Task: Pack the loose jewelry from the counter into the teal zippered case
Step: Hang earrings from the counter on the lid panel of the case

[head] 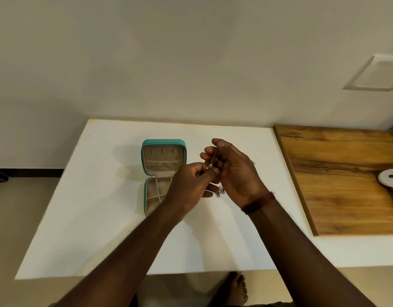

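Holding a thin chain [214, 156] taut between both hands, you work above the white counter [107, 218]. Your right hand [235, 173] pinches the chain's far end between thumb and forefinger, other fingers loosely curled. Your left hand [191, 182] grips the near end, where a small pale pendant [210, 166] shows at the fingertips. Teal case [163, 173] lies open just left of your hands, lid propped far, divided tray near, partly hidden by your left wrist. More jewelry [220, 191] sits on the counter under your right palm. Wood board [346, 178] at right carries a white controller [391, 177].
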